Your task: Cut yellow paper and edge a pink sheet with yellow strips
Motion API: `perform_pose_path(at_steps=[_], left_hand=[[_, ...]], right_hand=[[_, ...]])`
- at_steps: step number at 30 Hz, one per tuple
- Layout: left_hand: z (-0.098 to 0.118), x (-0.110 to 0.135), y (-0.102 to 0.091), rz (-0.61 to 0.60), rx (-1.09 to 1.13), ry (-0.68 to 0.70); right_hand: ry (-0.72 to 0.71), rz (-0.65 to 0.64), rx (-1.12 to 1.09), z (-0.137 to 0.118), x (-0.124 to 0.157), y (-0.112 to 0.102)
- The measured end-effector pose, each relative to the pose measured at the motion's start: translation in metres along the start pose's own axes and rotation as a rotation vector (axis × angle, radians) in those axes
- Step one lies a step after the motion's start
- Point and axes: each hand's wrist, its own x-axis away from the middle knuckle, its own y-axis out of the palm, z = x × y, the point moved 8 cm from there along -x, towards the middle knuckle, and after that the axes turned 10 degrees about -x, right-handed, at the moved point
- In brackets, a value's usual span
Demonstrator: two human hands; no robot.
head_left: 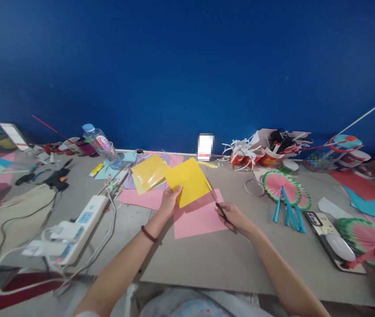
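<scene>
The yellow paper sheet (189, 179) is held up a little above the grey table (227, 259), near the middle of the view, tilted with one corner pointing to the person. The left hand (169, 200) grasps it at the lower left edge, thumb on top and the fingers hidden behind the sheet. On this wrist sits a dark bead bracelet (149, 234). The right hand (233, 218) is clenched around the dark handles of a pair of scissors (217, 201). The blades point up and to the left and meet the lower right edge of the sheet; whether they are open I cannot tell.

Under the sheet a pink paper sheet (197, 220) lies flat on the table. Just left of the held sheet lies a glossy yellow sheet (149, 172), on top of other coloured papers. Further left there are a white power strip (81, 222) with cables, a black glue gun (57, 178) and a tilted water bottle (103, 145). To the right lie a pink and green paper fan (284, 187) with blue sticks, a phone (319, 220) and a white mouse (339, 246). Red paper cups (266, 158) stand by the blue wall (187, 66).
</scene>
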Motion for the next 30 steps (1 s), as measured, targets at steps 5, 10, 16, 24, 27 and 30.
perform_pose_path(at_steps=[5, 10, 16, 24, 27, 30], left_hand=[[0.0003, 0.0002, 0.0005, 0.0, 0.003, -0.008], [0.0004, 0.0008, 0.0004, -0.001, -0.003, -0.005], [0.0002, 0.0006, -0.0002, 0.008, 0.003, -0.005], [0.0005, 0.0009, 0.001, 0.002, 0.003, -0.014], [0.0013, 0.0018, 0.0028, -0.011, 0.004, -0.008], [0.002, 0.0029, 0.0043, -0.019, -0.012, 0.003]], right_hand=[[0.004, 0.002, 0.0, -0.0012, 0.0007, 0.0012], [-0.007, -0.002, 0.018, -0.0015, 0.0, 0.0014], [0.007, -0.006, 0.011, 0.001, -0.0011, 0.0002], [-0.007, -0.03, -0.012, -0.0002, 0.0005, 0.0027], [-0.024, -0.049, -0.015, -0.0021, 0.0015, 0.0046], [-0.026, -0.071, -0.02, -0.0016, 0.002, 0.0055]])
